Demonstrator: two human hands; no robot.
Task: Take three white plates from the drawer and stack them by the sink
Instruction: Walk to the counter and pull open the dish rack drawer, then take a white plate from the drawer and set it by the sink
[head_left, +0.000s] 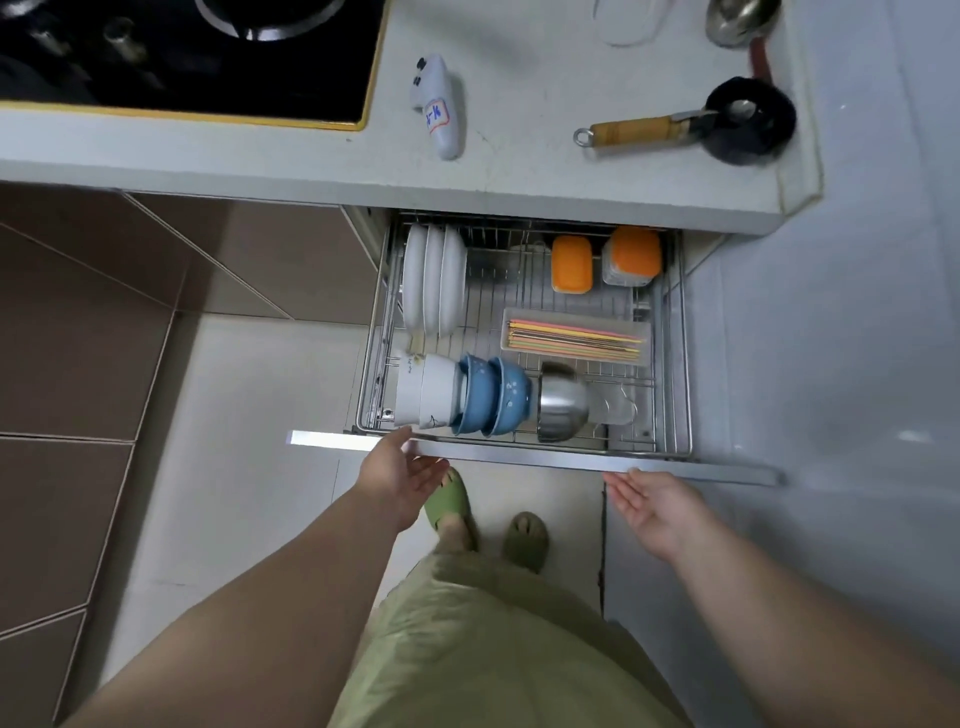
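We count three white plates (434, 280) on edge in the drawer (519, 457), two blue bowls (493, 395), two white bowls (423, 389), two orange-lidded containers (602, 260), one steel bowl (561, 402), and one tray of chopsticks (574, 338).

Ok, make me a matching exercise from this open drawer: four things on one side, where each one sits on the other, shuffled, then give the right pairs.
Things:
1. white plates
2. blue bowls
3. chopsticks tray
4. orange-lidded containers

Places:
A. back right
B. front, beside the steel bowl
C. back left, on edge
D. right of middle, lying flat

Pairs: 1-C, 2-B, 3-D, 4-A
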